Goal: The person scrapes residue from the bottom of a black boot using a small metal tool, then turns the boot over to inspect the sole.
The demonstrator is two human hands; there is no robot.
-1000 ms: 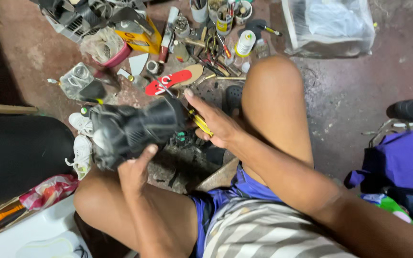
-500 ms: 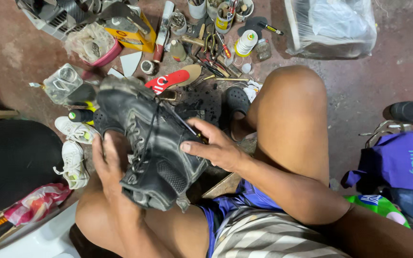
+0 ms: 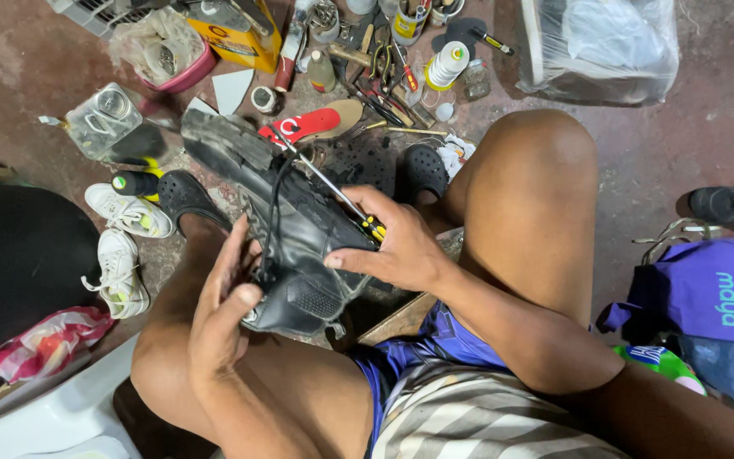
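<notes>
- Far left, 9 o'clock: pair of white sneakers (image 3: 121,255) on the floor beside a black cushion (image 3: 14,263); a pink-red plastic wrapper (image 3: 44,342) lies below them at 8 o'clock.
- Upper left, 11 o'clock: clear plastic box (image 3: 105,121); beyond it a pink bowl (image 3: 172,64) stuffed with a crumpled clear bag; yellow carton (image 3: 239,34) just beside the bowl, lettering dark, not copied.
- Left hand (image 3: 223,314): closed round the near end of the black boot (image 3: 290,221), thumb pressed on the dark leather; the boot sits between both knees, its worn sole tilted away toward 11 o'clock.
- Centre, 12 o'clock: red insole (image 3: 303,126) with a white round mark, lying past the boot's far end; scattered tools and small bottles around it.
- Right hand (image 3: 397,246): gripping a screwdriver (image 3: 341,197) with yellow-and-black handle, shaft laid along the boot's upper edge; fingers also touch the boot's side.
- 1 o'clock: white thread spool (image 3: 448,64) with a yellow band at its base.
- Upper right, 2 o'clock: clear plastic bag (image 3: 605,47), pale contents.
- Right, 4 o'clock: purple bag (image 3: 698,289) with pale teal lettering; green packet (image 3: 660,364) just below it.
</notes>
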